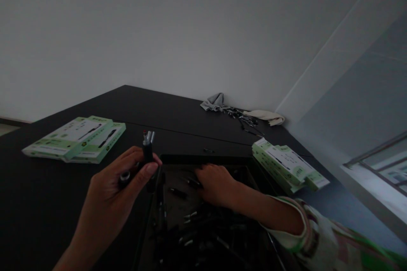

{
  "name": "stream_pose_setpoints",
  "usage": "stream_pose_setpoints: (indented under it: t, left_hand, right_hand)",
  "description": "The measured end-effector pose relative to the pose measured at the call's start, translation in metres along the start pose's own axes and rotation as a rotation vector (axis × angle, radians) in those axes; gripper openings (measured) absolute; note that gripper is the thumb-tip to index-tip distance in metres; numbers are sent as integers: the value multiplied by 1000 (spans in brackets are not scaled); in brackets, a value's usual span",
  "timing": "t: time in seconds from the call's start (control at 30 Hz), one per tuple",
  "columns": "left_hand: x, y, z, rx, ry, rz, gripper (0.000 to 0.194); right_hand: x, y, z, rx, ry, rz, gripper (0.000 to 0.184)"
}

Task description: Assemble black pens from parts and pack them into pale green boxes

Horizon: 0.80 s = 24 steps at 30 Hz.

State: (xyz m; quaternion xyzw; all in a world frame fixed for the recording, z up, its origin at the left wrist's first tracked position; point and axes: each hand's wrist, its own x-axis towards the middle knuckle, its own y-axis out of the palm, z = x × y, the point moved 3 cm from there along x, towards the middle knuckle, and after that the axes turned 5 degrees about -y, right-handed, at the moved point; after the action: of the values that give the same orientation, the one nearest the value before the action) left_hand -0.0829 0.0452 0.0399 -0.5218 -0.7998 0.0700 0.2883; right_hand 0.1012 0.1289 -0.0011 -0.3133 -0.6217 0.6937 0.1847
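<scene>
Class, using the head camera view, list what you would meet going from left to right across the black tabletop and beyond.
Green-and-white boxes → left hand gripping a black cylindrical part → right hand → more green-and-white boxes → window

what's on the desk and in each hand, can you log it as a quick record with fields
left hand: holds a black cylindrical part with metal tips pointing up, and a black part with a metal ring
right hand: down among loose black parts in an open black tray
beside tray: green-and-white boxes, more green-and-white boxes
far edge of dark table: gray cloth, small metal parts, cream cloth
</scene>
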Motion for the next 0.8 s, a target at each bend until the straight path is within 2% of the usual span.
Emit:
stream_pose_setpoints:
  t: [0.13,0.27,0.37,0.5,0.63,0.8]
  left_hand:
    - [0,1,0,-16,5,6,15]
    - [0,1,1,-24,15,-15,15]
    - [1,2,2,-28,18,-5,13]
    - [2,3,0,-27,19,3,13]
    - [3,3,-3,-39,32,-3,13]
    - [2,3,-5,-31,43,-3,12]
  right_hand:
    - [-3,-3,10,-4,-63,-52,33]
    - [-2,1,32,33,-362,-18,50]
    - [-1,6,44,28,-533,2,46]
    - [0,6,41,-28,-489,-1,33]
    - [-2,2,23,-53,-412,8,31]
    - [-10,-5,3,-56,-384,19,23]
